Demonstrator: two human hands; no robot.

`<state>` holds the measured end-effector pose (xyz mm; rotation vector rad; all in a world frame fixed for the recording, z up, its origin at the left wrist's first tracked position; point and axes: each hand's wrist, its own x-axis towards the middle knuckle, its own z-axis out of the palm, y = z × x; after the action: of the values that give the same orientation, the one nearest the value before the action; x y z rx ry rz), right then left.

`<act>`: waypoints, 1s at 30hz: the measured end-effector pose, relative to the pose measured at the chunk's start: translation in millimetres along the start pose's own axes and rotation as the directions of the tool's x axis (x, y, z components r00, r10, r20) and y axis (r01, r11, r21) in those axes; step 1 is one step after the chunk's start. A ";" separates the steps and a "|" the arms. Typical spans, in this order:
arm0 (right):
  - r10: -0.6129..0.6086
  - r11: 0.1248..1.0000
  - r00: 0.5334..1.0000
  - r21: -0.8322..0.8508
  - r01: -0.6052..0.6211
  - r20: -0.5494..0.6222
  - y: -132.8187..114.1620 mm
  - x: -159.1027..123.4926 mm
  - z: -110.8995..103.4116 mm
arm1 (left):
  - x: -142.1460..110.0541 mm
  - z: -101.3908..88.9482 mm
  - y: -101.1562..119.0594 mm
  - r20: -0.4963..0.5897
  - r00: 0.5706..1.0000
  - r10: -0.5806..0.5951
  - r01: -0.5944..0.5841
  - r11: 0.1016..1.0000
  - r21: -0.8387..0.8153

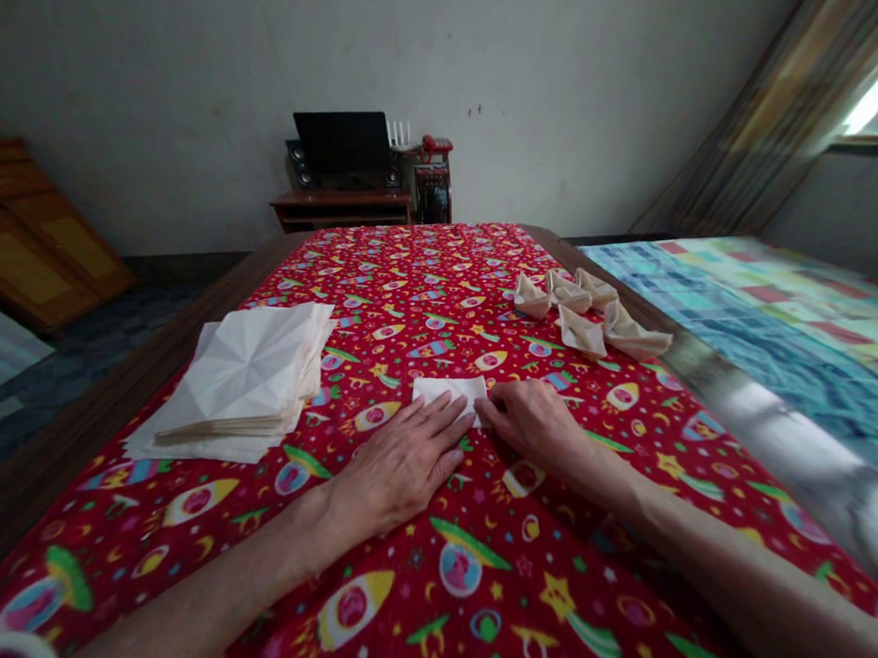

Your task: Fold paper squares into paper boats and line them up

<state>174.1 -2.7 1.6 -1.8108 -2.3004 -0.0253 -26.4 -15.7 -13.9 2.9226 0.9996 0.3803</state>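
A small white sheet of folded paper [450,387] lies flat on the red patterned cloth, just ahead of both hands. My left hand [410,453] rests over its lower left part, fingers stretched out flat. At the paper's right edge is my right hand [532,421], its fingers curled in and thumb and fingertips closed on that edge. To the left stands a stack of creased white paper sheets [253,357], the top one marked with radiating folds. Several folded paper boats [581,331] sit in a group to the right.
The red cloth [456,578] covers a long dark-edged table [206,330]. Beyond its far end are a monitor [343,143], speakers and a red telephone [433,147]. A bed [769,316] adjoins on the right; a wooden cabinet [34,237] stands far left. A white curved object [29,648] pokes in at lower left.
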 end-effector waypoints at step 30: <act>-0.490 0.869 0.870 0.053 0.493 -0.057 19.2 -60.6 -3.0 | -40.5 -15.5 -19.4 -0.018 0.998 -0.058 0.059 0.996 0.072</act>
<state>206.5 -56.6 -8.5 -1.1343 -2.6312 -0.0658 -72.8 -25.7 -9.9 2.9498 1.1212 0.3733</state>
